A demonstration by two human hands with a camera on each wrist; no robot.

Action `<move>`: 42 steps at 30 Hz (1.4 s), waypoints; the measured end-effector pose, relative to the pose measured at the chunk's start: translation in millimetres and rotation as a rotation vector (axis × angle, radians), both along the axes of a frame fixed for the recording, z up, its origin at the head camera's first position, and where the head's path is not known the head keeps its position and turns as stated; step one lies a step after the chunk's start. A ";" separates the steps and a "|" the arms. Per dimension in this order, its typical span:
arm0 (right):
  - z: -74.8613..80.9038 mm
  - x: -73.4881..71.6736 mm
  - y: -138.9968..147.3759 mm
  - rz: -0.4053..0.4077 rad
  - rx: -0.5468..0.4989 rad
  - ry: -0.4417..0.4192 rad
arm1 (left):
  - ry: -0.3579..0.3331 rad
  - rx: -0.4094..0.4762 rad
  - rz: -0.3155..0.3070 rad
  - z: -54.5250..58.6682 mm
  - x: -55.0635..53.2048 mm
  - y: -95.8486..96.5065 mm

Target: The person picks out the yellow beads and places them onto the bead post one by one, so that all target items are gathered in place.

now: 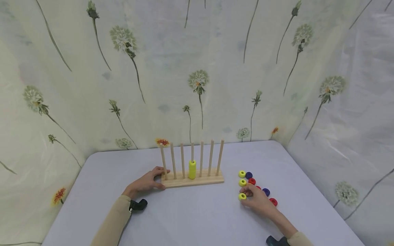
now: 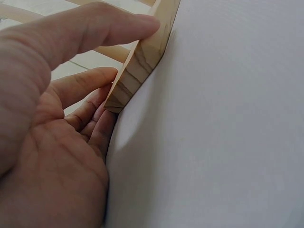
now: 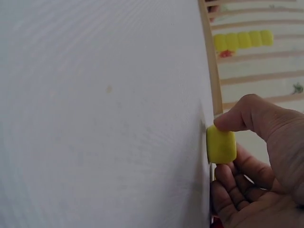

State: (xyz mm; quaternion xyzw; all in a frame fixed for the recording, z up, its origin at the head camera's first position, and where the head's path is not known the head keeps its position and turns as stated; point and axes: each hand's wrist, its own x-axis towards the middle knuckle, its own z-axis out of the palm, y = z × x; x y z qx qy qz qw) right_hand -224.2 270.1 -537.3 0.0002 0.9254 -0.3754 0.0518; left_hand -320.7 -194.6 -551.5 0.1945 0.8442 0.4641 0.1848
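Note:
A wooden peg stand (image 1: 192, 182) with several upright pegs stands on the table, and yellow beads (image 1: 192, 169) are stacked on its middle peg. My left hand (image 1: 147, 181) grips the stand's left end, thumb at the front edge and fingers behind; the left wrist view shows the base's end grain (image 2: 130, 80) between them. To the right of the stand, my right hand (image 1: 258, 202) pinches a yellow bead (image 3: 221, 145) between thumb and forefinger, low at the tabletop. Two other yellow beads (image 1: 242, 182) lie just beyond that hand.
Blue beads (image 1: 249, 175) and red beads (image 1: 273, 202) lie loosely around the right hand, one red bead partly hidden by it. A white table (image 1: 184, 215) carries everything. Behind and beside it hangs a curtain (image 1: 172, 68) printed with dandelions.

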 end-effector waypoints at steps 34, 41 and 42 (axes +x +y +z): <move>93.7 -17.0 -105.3 0.253 -0.160 0.219 | 0.033 0.016 -0.028 3.4 2.8 -1.1; 129.8 -30.1 -130.5 0.262 -0.144 0.372 | 0.028 0.029 -0.034 2.1 1.7 -1.8; 134.9 -32.2 -134.0 0.252 -0.142 0.389 | 0.033 0.023 -0.033 1.8 1.4 -1.9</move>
